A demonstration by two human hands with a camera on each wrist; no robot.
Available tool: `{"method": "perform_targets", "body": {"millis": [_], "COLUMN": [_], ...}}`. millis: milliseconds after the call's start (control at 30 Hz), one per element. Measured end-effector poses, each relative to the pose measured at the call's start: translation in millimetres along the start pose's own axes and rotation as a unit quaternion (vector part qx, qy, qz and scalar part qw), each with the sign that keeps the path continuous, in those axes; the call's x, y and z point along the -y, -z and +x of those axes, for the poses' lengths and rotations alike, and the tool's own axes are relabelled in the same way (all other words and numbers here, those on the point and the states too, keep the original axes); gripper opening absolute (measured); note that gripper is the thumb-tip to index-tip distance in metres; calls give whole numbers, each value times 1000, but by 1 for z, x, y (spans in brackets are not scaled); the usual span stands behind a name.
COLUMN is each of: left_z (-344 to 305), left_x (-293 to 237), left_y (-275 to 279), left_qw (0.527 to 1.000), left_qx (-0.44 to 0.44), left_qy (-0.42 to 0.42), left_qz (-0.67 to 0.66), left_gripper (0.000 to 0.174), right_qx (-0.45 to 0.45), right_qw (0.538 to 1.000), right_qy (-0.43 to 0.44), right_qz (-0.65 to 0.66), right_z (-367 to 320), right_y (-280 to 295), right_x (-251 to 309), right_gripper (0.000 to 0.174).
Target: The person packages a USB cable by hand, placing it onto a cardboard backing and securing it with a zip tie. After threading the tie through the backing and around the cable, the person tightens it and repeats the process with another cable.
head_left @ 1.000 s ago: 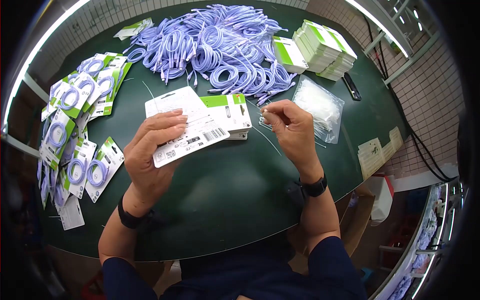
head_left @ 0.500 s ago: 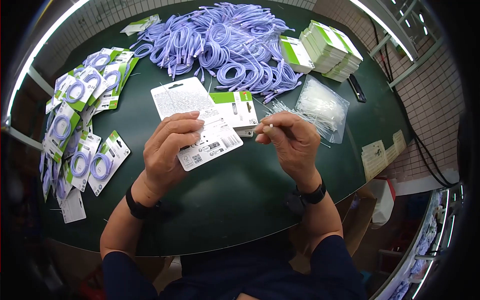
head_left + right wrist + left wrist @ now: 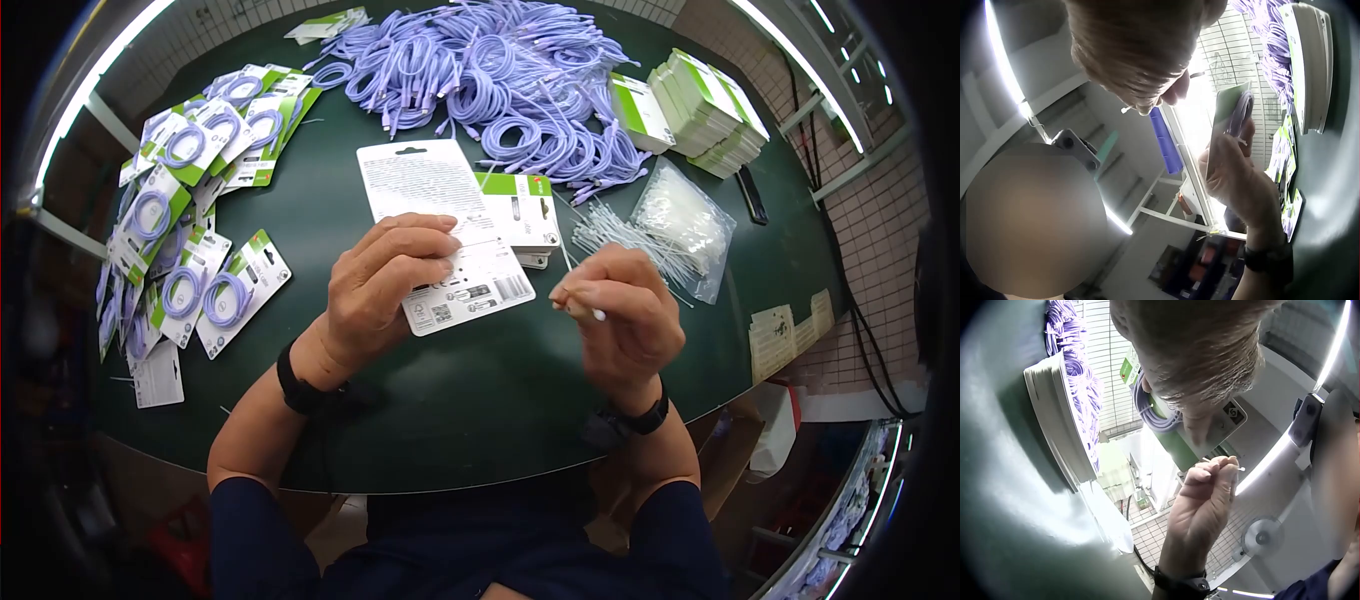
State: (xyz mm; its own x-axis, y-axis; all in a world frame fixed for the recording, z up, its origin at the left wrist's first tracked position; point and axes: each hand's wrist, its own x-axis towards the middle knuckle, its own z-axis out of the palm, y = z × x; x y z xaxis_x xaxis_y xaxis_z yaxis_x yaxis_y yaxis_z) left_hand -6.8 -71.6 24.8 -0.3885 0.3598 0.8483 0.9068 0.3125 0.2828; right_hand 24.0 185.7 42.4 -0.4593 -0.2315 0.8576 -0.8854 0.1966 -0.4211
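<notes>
My left hand point(image 3: 385, 280) grips a white printed card point(image 3: 440, 215), its back facing up. In the left wrist view a purple cable coil point(image 3: 1152, 415) lies against the card's green front, under that hand. My right hand point(image 3: 628, 315) pinches a thin white tie point(image 3: 566, 250) between thumb and fingertips, to the right of the card and apart from it; the tie's small white head point(image 3: 1242, 469) sticks out past the fingers. Behind the held card sits a short stack of green and white cards point(image 3: 528, 222).
A heap of purple cables point(image 3: 500, 70) lies at the back. Finished-looking carded cables point(image 3: 182, 290) pile up on the left. Card stacks point(image 3: 700, 110), a bag of white ties point(image 3: 685, 215), loose ties point(image 3: 625, 232) and a black object point(image 3: 752, 195) are on the right.
In the head view both hands and the table items appear shifted to the right. The held card is turned more upright, and the right hand's fingers have rolled over, with the tie's head now below them.
</notes>
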Motion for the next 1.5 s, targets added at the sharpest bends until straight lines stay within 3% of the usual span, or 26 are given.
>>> {"method": "perform_targets", "body": {"millis": [133,400,700,933,1067,1200,1500], "left_z": [-7,-5,-4,2,3,1,1], "left_x": [3,3,2,-10,-13,-13,-12], "left_y": [1,-1,-1,0,0,0,1], "left_qw": [1000,1000,1000,999,999,999,999], "left_qx": [20,0,2,9,18,21,17], "left_qy": [-14,-20,-19,-32,-48,-42,-40], "left_qz": [-3,-3,-2,-1,3,8,6], "left_gripper": [32,25,22,22,22,20,19], "right_qx": [-33,-4,-3,50,-29,19,14], "right_qw": [983,955,952,990,975,973,971], "right_qy": [-63,-121,-148,-70,-97,-74,-69], "right_qz": [170,269,269,112,197,219,230], "right_z": [-2,-5,-7,3,-5,0,-2], "right_y": [-9,-18,-19,-11,-9,-9,-14], "right_x": [23,24,24,11,9,15,13], "right_gripper": [16,15,17,20,17,17,21]}}
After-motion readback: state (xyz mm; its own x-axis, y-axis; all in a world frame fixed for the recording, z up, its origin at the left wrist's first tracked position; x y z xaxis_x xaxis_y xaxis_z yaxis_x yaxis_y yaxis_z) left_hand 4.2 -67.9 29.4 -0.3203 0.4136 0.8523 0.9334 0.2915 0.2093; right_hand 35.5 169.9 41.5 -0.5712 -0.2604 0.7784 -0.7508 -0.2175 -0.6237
